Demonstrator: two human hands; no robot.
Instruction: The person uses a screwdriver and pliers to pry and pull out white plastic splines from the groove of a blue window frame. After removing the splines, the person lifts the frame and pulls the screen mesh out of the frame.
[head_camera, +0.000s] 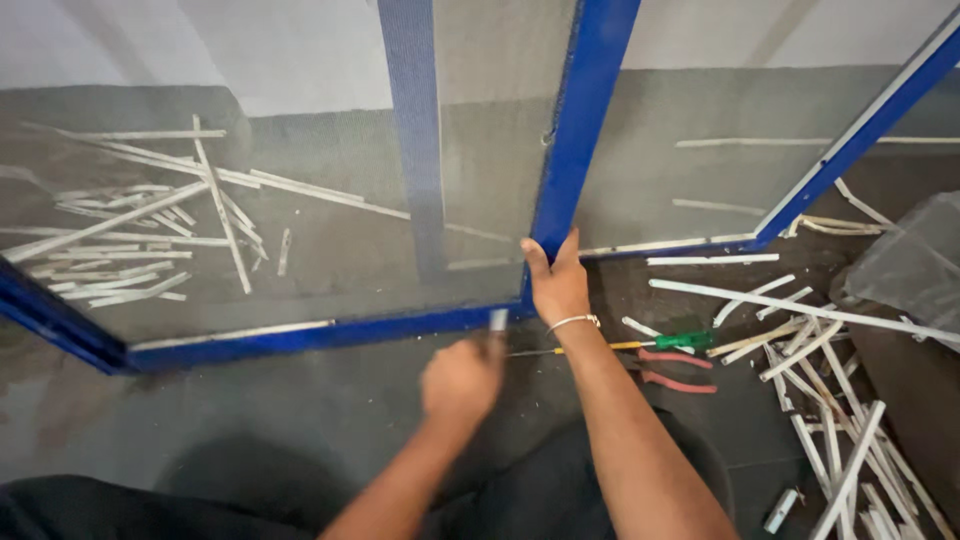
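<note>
A blue metal frame (580, 130) with grey mesh (300, 250) stands tilted on the dark floor. My right hand (556, 285), with a thin bracelet on the wrist, grips the frame's lower corner where the upright meets the bottom bar (300, 338). My left hand (460, 382) is a blurred fist just below that bar. It holds a small pale strip or blade (497, 321) whose tip touches the bar near the corner. What the piece is cannot be made out.
A green-handled screwdriver (680, 341) and red-handled pliers (675, 370) lie on the floor right of my right arm. Several white strips (820, 400) are scattered at the right, more behind the mesh at the left (120, 240). A second blue frame (860, 130) leans at the right.
</note>
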